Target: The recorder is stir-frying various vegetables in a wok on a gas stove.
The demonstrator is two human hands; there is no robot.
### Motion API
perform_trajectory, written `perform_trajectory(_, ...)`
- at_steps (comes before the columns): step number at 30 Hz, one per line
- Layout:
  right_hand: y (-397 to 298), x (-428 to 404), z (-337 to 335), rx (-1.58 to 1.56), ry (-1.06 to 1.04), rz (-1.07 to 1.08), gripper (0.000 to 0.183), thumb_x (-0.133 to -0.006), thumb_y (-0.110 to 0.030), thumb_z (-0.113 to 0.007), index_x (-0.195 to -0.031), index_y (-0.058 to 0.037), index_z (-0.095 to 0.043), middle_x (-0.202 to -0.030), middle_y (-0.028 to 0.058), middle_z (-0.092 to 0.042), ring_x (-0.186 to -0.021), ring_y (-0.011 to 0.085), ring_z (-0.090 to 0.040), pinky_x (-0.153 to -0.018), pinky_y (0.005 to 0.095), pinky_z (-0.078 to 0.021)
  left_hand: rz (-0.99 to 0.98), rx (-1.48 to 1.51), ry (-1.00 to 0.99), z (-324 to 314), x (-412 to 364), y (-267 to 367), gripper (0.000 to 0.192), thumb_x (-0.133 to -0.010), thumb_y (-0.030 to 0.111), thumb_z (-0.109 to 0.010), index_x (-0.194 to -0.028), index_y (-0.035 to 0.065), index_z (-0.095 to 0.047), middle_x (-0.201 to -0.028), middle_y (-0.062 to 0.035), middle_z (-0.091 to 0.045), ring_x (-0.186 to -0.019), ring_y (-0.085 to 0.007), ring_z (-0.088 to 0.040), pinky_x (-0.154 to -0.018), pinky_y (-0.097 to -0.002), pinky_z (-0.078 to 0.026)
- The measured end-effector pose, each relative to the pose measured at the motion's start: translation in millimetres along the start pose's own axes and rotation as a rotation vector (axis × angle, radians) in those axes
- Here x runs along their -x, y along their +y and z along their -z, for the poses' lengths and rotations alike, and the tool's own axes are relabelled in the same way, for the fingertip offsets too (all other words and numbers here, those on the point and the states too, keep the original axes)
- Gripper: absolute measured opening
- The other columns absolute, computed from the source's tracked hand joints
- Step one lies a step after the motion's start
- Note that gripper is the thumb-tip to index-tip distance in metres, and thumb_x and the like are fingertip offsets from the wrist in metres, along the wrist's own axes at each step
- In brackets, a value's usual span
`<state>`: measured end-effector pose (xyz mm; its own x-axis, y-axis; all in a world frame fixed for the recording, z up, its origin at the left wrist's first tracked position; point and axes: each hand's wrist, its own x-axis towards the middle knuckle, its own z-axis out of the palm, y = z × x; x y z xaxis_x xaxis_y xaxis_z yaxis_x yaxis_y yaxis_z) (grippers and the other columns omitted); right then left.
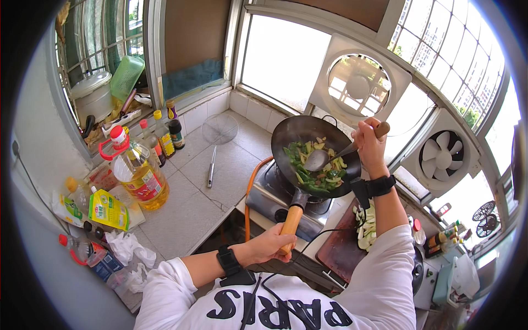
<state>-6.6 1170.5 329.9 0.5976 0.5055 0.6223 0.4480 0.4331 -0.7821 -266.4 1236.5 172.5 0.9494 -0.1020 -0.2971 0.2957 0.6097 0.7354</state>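
Note:
A dark wok (284, 136) sits on a gas stove (264, 202), its wooden handle (292, 220) pointing toward me. My left hand (270, 243) is wrapped around the end of that handle. With my right hand (370, 142) I grip a metal ladle (317, 160) by its wooden-ended handle, above the wok's right rim. The ladle's bowl rests among the food, green peppers (295, 153) mixed with pale yellowish slices (338, 163). Faint haze hangs over the wok. Both wrists wear black straps.
A cutting board (336, 251) with sliced pale vegetables (365, 227) lies right of the stove. On the left counter are a large oil bottle (144, 181), several sauce bottles (165, 138), a wire strainer (220, 128) and a peeler-like tool (211, 169). An orange hose (248, 198) runs beside the stove.

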Motion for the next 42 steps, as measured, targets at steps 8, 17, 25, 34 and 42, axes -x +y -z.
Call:
perform_trajectory(8, -27, -9, -6, -0.028, -0.178, -0.059, 0.021, -0.080, -0.008, -0.052, -0.060, -0.0055, -0.045, -0.047, -0.0031, -0.037, -0.041, 0.0066, -0.035, -0.050, 0.0223, -0.0382, 0.002, 0.003, 0.028, -1, 1, 0, 0.024, -0.083, 0.012, -0.049, -0.101, 0.0069, -0.034, -0.080, -0.0067, -0.050, -0.053, -0.0142, -0.054, -0.051, -0.0281, -0.049)
perform_trajectory(17, 3, -26, 4, -0.196, -0.141, -0.123, 0.021, -0.080, -0.006, -0.050, -0.060, -0.0073, -0.044, -0.045, -0.0023, -0.035, -0.038, 0.0078, -0.032, -0.049, 0.0248, -0.0368, -0.003, 0.024, 0.031, 0, 0, -1, 0.022, -0.084, 0.012, -0.049, -0.101, 0.0063, -0.036, -0.080, -0.0066, -0.050, -0.052, -0.0138, -0.053, -0.051, -0.0271, -0.049)
perform_trajectory(25, 28, -71, 20, -0.168, 0.253, -0.237, 0.021, -0.079, -0.011, -0.054, -0.062, -0.0089, -0.042, -0.047, -0.0026, -0.033, -0.035, 0.0083, -0.028, -0.039, 0.0246, -0.0309, 0.000, -0.020, 0.031, -4, 6, 6, 0.023, -0.084, 0.012, -0.048, -0.102, 0.0056, -0.035, -0.079, -0.0061, -0.050, -0.053, -0.0129, -0.053, -0.051, -0.0263, -0.048)
perform_trajectory(34, 41, -26, 30, -0.259, 0.568, -0.064, 0.016, -0.082, -0.010, -0.053, -0.069, -0.0076, -0.044, -0.051, -0.0028, -0.034, -0.036, 0.0075, -0.031, -0.035, 0.0223, -0.0296, -0.035, -0.018, 0.031, -1, 1, -3, 0.022, -0.084, 0.017, -0.052, -0.096, 0.0080, -0.036, -0.077, -0.0039, -0.049, -0.052, -0.0114, -0.052, -0.050, -0.0256, -0.048)
perform_trajectory(42, -10, -11, 2, -0.200, 0.342, 0.027, 0.022, -0.081, -0.010, -0.055, -0.063, -0.0087, -0.043, -0.050, -0.0041, -0.033, -0.038, 0.0057, -0.029, -0.040, 0.0218, -0.0295, -0.047, -0.006, 0.007, 4, -1, -10, 0.024, -0.084, 0.019, -0.054, -0.096, 0.0084, -0.036, -0.078, -0.0041, -0.050, -0.051, -0.0121, -0.052, -0.050, -0.0261, -0.048)
